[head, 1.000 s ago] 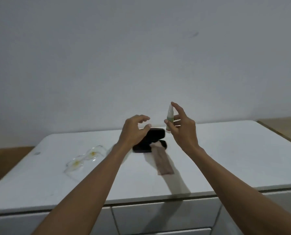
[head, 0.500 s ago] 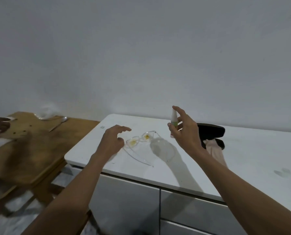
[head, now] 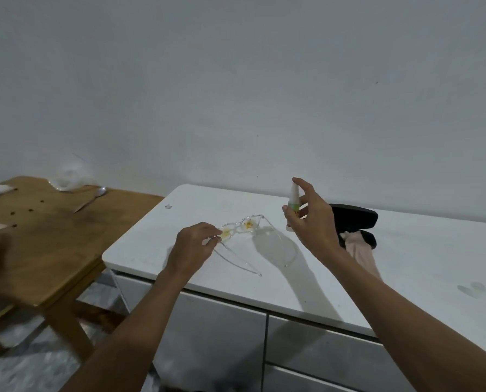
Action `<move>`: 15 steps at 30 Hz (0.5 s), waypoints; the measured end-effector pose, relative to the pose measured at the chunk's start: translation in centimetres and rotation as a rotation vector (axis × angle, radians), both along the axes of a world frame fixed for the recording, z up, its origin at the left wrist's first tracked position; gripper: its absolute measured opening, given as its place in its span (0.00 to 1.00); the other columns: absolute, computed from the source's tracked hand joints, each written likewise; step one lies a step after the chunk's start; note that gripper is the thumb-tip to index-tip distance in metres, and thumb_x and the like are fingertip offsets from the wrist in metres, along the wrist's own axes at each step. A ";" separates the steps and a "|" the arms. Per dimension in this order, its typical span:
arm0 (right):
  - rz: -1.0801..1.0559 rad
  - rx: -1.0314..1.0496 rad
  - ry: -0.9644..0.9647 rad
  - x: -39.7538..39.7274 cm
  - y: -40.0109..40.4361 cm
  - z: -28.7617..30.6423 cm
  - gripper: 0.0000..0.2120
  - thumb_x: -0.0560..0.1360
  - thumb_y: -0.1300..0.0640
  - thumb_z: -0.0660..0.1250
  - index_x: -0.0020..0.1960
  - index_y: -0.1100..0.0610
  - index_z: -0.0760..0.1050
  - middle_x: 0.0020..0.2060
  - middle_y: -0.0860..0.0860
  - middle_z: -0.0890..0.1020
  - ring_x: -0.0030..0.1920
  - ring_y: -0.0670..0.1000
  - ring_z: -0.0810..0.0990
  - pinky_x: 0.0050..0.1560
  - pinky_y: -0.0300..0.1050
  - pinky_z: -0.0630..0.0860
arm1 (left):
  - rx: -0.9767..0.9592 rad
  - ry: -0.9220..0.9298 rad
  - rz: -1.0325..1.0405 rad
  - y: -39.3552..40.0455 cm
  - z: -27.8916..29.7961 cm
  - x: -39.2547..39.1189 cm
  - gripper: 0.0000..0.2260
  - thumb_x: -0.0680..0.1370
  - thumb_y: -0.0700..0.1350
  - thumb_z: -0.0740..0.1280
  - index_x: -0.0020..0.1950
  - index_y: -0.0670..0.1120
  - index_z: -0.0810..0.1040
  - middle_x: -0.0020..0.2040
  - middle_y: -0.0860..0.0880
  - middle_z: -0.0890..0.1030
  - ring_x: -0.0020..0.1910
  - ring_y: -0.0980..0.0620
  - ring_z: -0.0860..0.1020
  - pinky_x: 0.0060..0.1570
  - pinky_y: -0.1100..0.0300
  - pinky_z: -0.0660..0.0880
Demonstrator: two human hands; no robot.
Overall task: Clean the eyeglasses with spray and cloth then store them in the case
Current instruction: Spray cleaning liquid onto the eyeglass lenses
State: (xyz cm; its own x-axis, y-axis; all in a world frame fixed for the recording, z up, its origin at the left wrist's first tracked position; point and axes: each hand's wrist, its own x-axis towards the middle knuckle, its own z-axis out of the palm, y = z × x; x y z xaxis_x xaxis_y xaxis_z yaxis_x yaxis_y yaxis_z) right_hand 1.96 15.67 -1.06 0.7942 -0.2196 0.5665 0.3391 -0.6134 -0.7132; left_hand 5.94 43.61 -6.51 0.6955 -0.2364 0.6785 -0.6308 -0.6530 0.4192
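Two hands share the work here: the left hand [head: 192,247] pinches the left end of the clear eyeglasses [head: 240,226], which lie open on the white worktop [head: 349,281], while the right hand [head: 311,222] grips the small spray bottle [head: 292,205] upright just right of them, a finger over its top. The black case [head: 355,215] and the beige cloth [head: 360,250] wait farther right. To spray well, lift the frame clear, aim the nozzle squarely at each lens from near, and press briefly so little is wasted.
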 end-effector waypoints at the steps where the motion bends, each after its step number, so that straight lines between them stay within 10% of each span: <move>1: -0.003 0.002 0.001 0.0 -0.1 0.0 0.28 0.76 0.55 0.71 0.72 0.39 0.67 0.43 0.49 0.79 0.35 0.54 0.83 0.43 0.60 0.84 | -0.024 -0.007 0.005 -0.2 -0.1 0.1 0.09 0.70 0.32 0.78 0.50 0.40 0.88 0.48 0.45 0.88 0.44 0.48 0.86 0.46 0.51 0.84; 8: -0.081 -0.016 -0.008 -0.6 -1.4 -0.3 0.28 0.76 0.54 0.70 0.73 0.41 0.67 0.43 0.49 0.80 0.36 0.51 0.84 0.48 0.56 0.82 | -0.425 0.141 0.071 -1.3 1.0 0.4 0.09 0.71 0.31 0.77 0.49 0.39 0.88 0.45 0.45 0.88 0.41 0.55 0.85 0.46 0.63 0.82; 15: -0.139 0.005 0.004 -1.7 -2.1 -1.0 0.27 0.78 0.58 0.66 0.75 0.44 0.66 0.42 0.51 0.77 0.40 0.51 0.79 0.45 0.48 0.76 | -0.939 0.475 -0.041 -2.2 5.2 1.0 0.09 0.74 0.26 0.70 0.46 0.38 0.86 0.42 0.39 0.85 0.42 0.45 0.85 0.40 0.54 0.84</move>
State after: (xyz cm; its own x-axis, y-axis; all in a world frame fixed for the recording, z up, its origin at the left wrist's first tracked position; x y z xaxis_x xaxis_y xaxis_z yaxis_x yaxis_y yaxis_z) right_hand 0.22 13.59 -2.10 0.7583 -0.3302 0.5621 0.2482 -0.6510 -0.7173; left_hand 6.90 41.40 -1.27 0.9413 0.2135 0.2616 -0.2838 0.0802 0.9555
